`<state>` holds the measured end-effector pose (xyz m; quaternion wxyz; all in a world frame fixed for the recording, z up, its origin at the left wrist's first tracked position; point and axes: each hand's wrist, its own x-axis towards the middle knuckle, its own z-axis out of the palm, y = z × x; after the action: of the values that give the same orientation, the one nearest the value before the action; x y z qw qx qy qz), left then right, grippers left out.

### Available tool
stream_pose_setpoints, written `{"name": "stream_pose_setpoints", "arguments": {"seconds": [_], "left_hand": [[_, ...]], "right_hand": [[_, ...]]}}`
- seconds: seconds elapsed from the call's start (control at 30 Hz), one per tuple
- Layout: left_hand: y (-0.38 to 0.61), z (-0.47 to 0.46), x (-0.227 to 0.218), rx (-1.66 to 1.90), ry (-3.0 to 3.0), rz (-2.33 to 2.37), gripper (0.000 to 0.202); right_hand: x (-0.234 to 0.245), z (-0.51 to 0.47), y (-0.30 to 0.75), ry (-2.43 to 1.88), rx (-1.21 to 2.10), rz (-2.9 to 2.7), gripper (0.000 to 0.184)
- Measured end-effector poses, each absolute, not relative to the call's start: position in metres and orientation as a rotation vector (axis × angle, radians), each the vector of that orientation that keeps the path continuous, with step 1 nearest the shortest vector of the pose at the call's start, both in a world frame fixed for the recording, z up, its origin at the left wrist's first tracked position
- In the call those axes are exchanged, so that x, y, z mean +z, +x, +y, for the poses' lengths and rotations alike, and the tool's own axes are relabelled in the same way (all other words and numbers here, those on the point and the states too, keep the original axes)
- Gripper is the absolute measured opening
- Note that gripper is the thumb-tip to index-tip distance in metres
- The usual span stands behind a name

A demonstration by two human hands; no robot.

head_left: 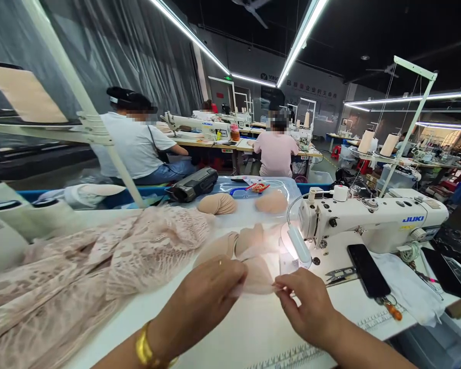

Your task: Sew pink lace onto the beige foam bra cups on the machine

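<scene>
A thin beige bra cup piece (256, 275) is stretched between my two hands, in front of the lit needle area of the white sewing machine (372, 223). My left hand (211, 284), with a gold bracelet at the wrist, has its fingers curled on the piece's left side. At the right edge, thumb and forefinger of my right hand (305, 302) pinch the piece. More beige cup pieces (217, 248) lie just behind. Beige lace fabric (149, 256) is heaped to the left of my hands.
Thread snips (341, 274), a black phone (369, 269) and a white cloth (405, 287) lie right of my hands. Behind the worktop are stacked cups (217, 204) and a dark speaker-like device (194, 184). Two people (132, 138) sit farther ahead. A thread-stand pole (111, 154) rises at left.
</scene>
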<state>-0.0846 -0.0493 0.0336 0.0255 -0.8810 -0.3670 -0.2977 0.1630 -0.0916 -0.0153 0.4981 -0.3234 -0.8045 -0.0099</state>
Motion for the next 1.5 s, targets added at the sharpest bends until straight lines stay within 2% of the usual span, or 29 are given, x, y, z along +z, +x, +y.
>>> {"name": "stream_pose_setpoints", "arguments": {"seconds": [0.1,0.17,0.27,0.37,0.5,0.67,1.0,1.2,1.37,1.5], "left_hand": [[-0.084,-0.054,0.009,-0.759,-2.722,-0.774,0.021],[-0.076,-0.057,-0.003,-0.619,-2.831,-0.74,0.016],[-0.054,-0.057,-0.009,-0.577,-2.93,-0.651,0.022],[-0.027,-0.044,-0.011,-0.57,-2.917,-0.576,0.035],[-0.006,-0.025,-0.024,-0.511,-2.826,-0.636,0.03],[-0.008,-0.027,-0.04,-0.641,-2.872,-0.682,0.028],[-0.004,-0.029,-0.041,-0.555,-2.925,-0.745,0.031],[0.001,-0.03,-0.039,-0.674,-2.879,-0.721,0.025],[0.004,-0.026,-0.054,-0.857,-2.783,-0.7,0.033],[0.005,-0.014,-0.06,-0.809,-2.835,-0.678,0.032]], "right_hand": [[-0.03,-0.074,0.174,-0.801,-0.224,-2.147,0.025],[-0.039,-0.062,0.188,-0.753,-0.373,-2.331,0.021],[-0.044,-0.047,0.209,-0.703,-0.48,-2.552,0.02],[-0.042,-0.038,0.225,-0.714,-0.44,-2.664,0.017],[-0.042,-0.037,0.236,-0.809,-0.297,-2.602,0.021],[-0.04,-0.047,0.243,-0.912,-0.211,-2.543,0.024],[-0.034,-0.049,0.243,-0.925,-0.135,-2.517,0.022],[-0.034,-0.05,0.244,-0.934,-0.145,-2.52,0.021],[-0.031,-0.05,0.241,-0.902,-0.114,-2.503,0.022],[-0.03,-0.05,0.24,-0.911,-0.099,-2.474,0.022]]}}
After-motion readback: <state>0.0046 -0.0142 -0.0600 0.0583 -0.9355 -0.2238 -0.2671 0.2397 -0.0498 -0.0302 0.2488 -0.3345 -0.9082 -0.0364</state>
